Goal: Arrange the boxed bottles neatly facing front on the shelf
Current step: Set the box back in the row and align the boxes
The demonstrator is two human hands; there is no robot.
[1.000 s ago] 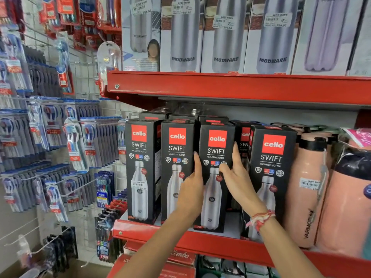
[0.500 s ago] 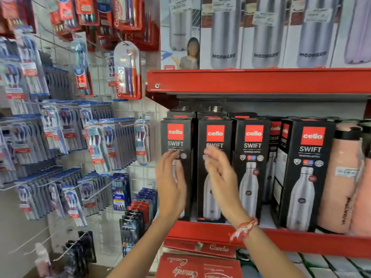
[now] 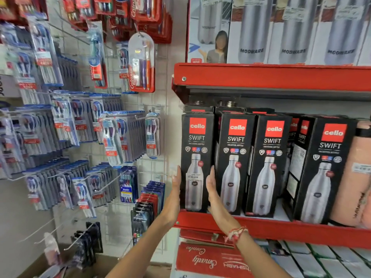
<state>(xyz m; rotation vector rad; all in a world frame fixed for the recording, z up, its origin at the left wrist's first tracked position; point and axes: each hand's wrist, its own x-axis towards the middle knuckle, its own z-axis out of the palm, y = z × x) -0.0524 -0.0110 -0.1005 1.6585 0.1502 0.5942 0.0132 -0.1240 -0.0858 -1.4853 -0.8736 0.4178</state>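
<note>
Black boxed bottles with red logos stand in a row on the red shelf (image 3: 281, 229). The leftmost box (image 3: 196, 141) faces front at the shelf's left end. My left hand (image 3: 175, 189) lies flat against its left side and my right hand (image 3: 211, 187) flat against its right side, clamping it between the palms. The second box (image 3: 234, 141) and third box (image 3: 271, 143) face front, close together. A fourth box (image 3: 329, 147) stands further right, turned so its side panel shows. More boxes stand behind, mostly hidden.
A pink bottle (image 3: 355, 177) stands right of the fourth box. White boxed steel bottles (image 3: 291, 37) fill the upper shelf. Toothbrush packs (image 3: 80, 127) hang on a wire grid to the left. Red boxes (image 3: 210, 259) lie on the shelf below.
Both hands moved left from the third box, past the second, and now press the sides of the leftmost box. The view has shifted left and nearer.
</note>
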